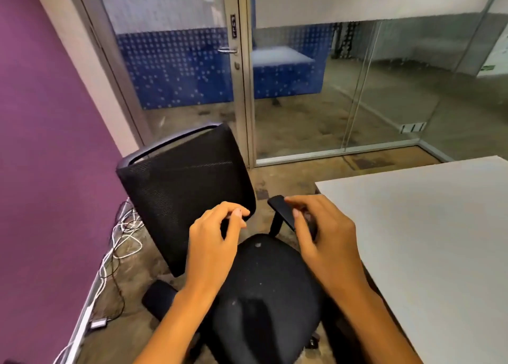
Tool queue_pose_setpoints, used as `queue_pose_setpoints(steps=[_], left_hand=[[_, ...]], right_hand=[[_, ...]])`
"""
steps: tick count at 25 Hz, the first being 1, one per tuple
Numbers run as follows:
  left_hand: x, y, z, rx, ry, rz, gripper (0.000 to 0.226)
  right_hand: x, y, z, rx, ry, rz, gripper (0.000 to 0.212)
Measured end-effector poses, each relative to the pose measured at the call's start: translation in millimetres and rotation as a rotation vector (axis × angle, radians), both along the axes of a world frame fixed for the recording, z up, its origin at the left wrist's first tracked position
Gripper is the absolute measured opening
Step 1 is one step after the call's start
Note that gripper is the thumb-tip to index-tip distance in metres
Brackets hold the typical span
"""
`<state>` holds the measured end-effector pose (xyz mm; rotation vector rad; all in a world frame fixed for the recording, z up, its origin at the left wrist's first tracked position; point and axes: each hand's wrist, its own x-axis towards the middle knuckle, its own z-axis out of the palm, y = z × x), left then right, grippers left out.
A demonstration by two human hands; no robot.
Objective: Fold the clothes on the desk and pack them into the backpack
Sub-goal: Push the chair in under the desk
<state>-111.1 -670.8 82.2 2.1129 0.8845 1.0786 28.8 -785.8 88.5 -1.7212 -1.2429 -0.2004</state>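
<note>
Left hand & right hand bare, nails prob. short.

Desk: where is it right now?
Head view, lower right: the desk sits just right of the right hand and the chair, its corner near the armrest.

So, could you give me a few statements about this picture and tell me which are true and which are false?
1. The office chair below the hands is black. True.
2. Folded clothes lie on the desk. False: no clothes show on the part in view.
3. The left hand holds a backpack. False: its loosely curled fingers hold nothing, and no backpack is in view.
4. The wall on the left is purple. True.
5. White cables lie on the floor beside that wall. True.
</note>
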Motion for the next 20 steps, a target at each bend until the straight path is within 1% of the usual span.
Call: queue_pose_setpoints(steps=[4, 7, 10, 13, 16, 20], left_hand=[[-85.0, 77.9, 0.3, 0.02, -0.019, 0.073, 0.02], [-133.1, 123.1, -0.8, 0.031, -0.018, 0.095, 0.019], [-172.6, 164.5, -0.4, 0.012, -0.014, 0.107, 0.019], [-200.1, 204.4, 0.4, 0.028, -0.034, 0.124, 0.018], [-214.9, 237.9, -3.0, 0.031, -0.048, 0.16, 0.017], [-233.7, 298.3, -14.7, 0.044, -0.035, 0.137, 0.017]], right_hand=[[-73.8, 82.4, 1.4, 0.036, -0.017, 0.051, 0.021], [-118.6, 136.8, 1.7, 0.051, -0.038, 0.072, 0.023], [-157.6, 184.7, 4.9, 0.063, -0.043, 0.09, 0.02], [-185.8, 230.8, 7.9, 0.088, -0.069, 0.126, 0.019], [-196.7, 273.8, 6.1, 0.079, -0.082, 0.131, 0.019], [-205.8, 347.0, -0.3, 0.081, -0.075, 0.044, 0.02]])
